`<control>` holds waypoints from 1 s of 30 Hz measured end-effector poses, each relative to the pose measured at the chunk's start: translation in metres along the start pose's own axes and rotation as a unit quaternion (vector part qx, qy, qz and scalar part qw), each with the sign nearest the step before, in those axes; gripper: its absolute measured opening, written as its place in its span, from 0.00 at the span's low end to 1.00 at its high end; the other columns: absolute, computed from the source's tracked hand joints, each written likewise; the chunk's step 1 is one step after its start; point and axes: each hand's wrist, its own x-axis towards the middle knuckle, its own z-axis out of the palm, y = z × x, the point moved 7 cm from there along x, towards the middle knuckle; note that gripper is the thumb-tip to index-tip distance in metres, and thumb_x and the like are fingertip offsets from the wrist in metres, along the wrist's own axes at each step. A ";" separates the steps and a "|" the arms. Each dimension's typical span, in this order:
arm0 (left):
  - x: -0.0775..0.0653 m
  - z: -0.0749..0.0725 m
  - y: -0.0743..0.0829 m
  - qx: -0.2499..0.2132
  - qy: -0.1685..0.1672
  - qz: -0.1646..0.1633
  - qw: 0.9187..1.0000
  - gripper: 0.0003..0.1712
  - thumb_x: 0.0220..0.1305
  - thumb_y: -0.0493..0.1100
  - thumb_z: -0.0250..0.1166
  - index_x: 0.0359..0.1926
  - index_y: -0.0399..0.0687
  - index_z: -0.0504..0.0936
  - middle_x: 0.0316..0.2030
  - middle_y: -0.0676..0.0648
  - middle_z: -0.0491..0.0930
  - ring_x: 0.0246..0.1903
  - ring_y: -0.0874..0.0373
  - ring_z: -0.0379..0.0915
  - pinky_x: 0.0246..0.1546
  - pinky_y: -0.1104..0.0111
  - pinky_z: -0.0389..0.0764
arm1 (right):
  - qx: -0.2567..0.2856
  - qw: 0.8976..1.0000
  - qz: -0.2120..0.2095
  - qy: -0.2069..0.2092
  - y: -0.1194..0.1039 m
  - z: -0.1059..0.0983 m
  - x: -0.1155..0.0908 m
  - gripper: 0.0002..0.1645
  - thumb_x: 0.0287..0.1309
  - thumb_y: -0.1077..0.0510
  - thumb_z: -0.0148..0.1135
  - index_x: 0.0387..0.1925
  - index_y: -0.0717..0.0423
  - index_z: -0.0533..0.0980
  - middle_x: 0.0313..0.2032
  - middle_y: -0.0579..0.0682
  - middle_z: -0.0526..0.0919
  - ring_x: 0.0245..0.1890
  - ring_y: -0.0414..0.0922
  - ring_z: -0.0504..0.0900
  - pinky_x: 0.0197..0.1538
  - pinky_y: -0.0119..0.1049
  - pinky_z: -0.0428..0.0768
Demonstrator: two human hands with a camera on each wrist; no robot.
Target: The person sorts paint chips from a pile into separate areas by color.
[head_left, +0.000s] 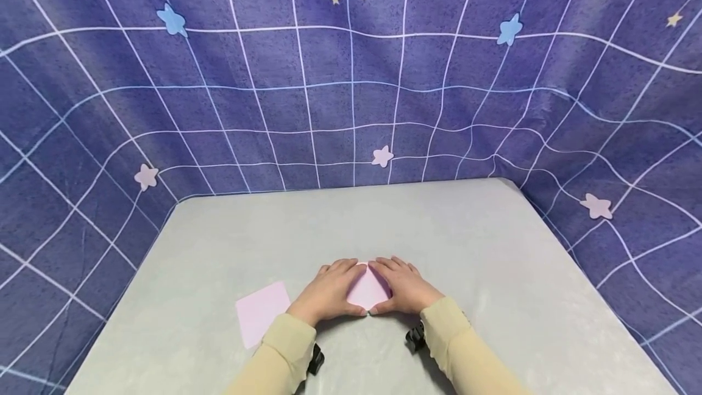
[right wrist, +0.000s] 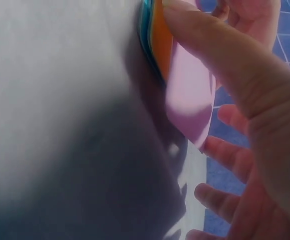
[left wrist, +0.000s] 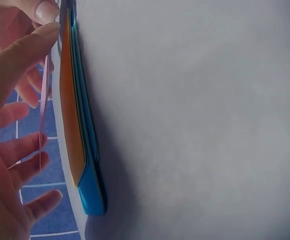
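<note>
Both hands hold a folded pink paper (head_left: 368,290) between them over the middle of the table. My left hand (head_left: 332,288) has its thumb at the near corner and its index finger at the far edge. The right hand (head_left: 404,288) mirrors it, the two thumb tips close together. In the left wrist view, an orange folded paper (left wrist: 71,110) and blue folded layers (left wrist: 92,190) show beneath the thumbs. The right wrist view shows the pink flap (right wrist: 192,85) bent beside the orange layer (right wrist: 160,40).
A flat pink sheet of paper (head_left: 264,313) lies on the table to the left of my left forearm. The pale grey tabletop (head_left: 329,218) ends at a blue-purple curtain (head_left: 351,102) with grid lines and stars, at the back and both sides.
</note>
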 end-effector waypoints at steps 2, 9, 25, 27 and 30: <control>-0.003 -0.002 -0.002 -0.002 0.000 -0.002 1.000 0.53 0.50 0.63 0.80 0.72 0.45 0.72 0.69 0.37 0.71 0.70 0.41 0.64 0.66 0.43 0.66 | -0.006 1.000 -0.002 -0.002 -0.002 0.002 0.002 0.59 0.48 0.38 0.81 0.75 0.59 0.66 0.71 0.61 0.69 0.72 0.70 0.61 0.66 0.73 0.60; -0.017 -0.012 -0.014 0.003 0.015 -0.018 1.000 0.53 0.50 0.62 0.81 0.72 0.45 0.72 0.70 0.38 0.70 0.71 0.41 0.63 0.66 0.43 0.65 | -0.006 1.000 -0.021 0.005 -0.018 0.004 0.013 0.58 0.48 0.37 0.81 0.75 0.58 0.66 0.72 0.60 0.68 0.72 0.70 0.61 0.66 0.74 0.60; -0.048 -0.020 -0.032 0.006 0.026 -0.033 0.999 0.55 0.48 0.61 0.81 0.72 0.42 0.71 0.69 0.39 0.71 0.71 0.43 0.63 0.66 0.44 0.65 | -0.014 0.999 -0.045 -0.001 -0.050 0.015 0.023 0.58 0.48 0.39 0.81 0.75 0.58 0.66 0.72 0.61 0.68 0.71 0.69 0.63 0.65 0.73 0.62; -0.050 -0.021 -0.035 0.005 0.027 -0.034 0.999 0.55 0.48 0.61 0.81 0.72 0.42 0.71 0.69 0.39 0.71 0.71 0.42 0.63 0.66 0.44 0.65 | -0.014 0.999 -0.046 -0.005 -0.054 0.015 0.025 0.59 0.47 0.40 0.83 0.75 0.58 0.66 0.72 0.61 0.68 0.72 0.69 0.62 0.65 0.73 0.62; -0.053 -0.024 -0.039 0.006 0.029 -0.036 0.999 0.55 0.48 0.62 0.81 0.72 0.42 0.71 0.70 0.39 0.70 0.71 0.42 0.63 0.66 0.43 0.65 | -0.016 0.999 -0.044 -0.011 -0.058 0.015 0.030 0.60 0.46 0.42 0.84 0.76 0.57 0.65 0.73 0.60 0.67 0.73 0.68 0.61 0.67 0.72 0.60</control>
